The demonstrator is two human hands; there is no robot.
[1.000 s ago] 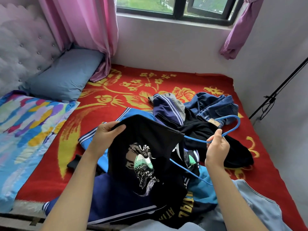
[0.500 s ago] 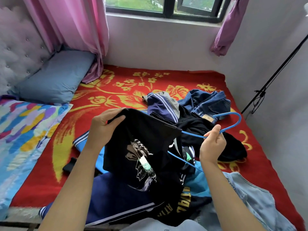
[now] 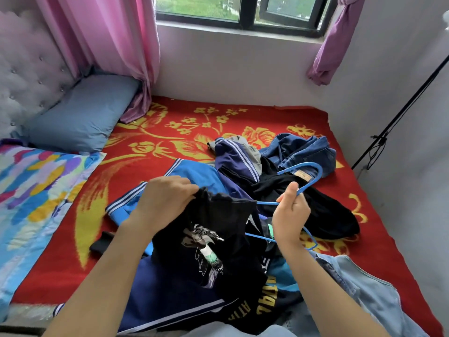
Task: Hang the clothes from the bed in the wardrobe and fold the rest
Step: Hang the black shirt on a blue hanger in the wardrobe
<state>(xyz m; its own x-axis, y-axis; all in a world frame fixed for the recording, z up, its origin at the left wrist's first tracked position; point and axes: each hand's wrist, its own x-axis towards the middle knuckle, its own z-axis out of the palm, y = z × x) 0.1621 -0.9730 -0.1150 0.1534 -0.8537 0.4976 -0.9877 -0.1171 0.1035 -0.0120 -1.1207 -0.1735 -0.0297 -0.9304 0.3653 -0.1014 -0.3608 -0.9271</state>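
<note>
Since half a second ago the left hand [image 3: 167,198] has gathered the top edge of the black T-shirt [image 3: 218,242] into a tighter bunch and drawn it nearer the right hand [image 3: 290,220]. The left fingers pinch that bunched cloth. The right hand is closed round the neck of the blue hanger [image 3: 267,203], thumb up, hook pointing away. The hands are near each other but apart, and one hanger arm runs in behind the shirt's edge. The shirt hangs from the left grip over the heap of clothes at the near side of the bed [image 3: 170,132], with jeans [image 3: 306,149] and a dark garment [image 3: 323,210] beyond. No wardrobe is in view. The likely trouble is that the bunched cloth keeps the opening shut, so the hanger arm catches in a fold. The lower arm might also snag the clothes beneath and drag them along.
</note>
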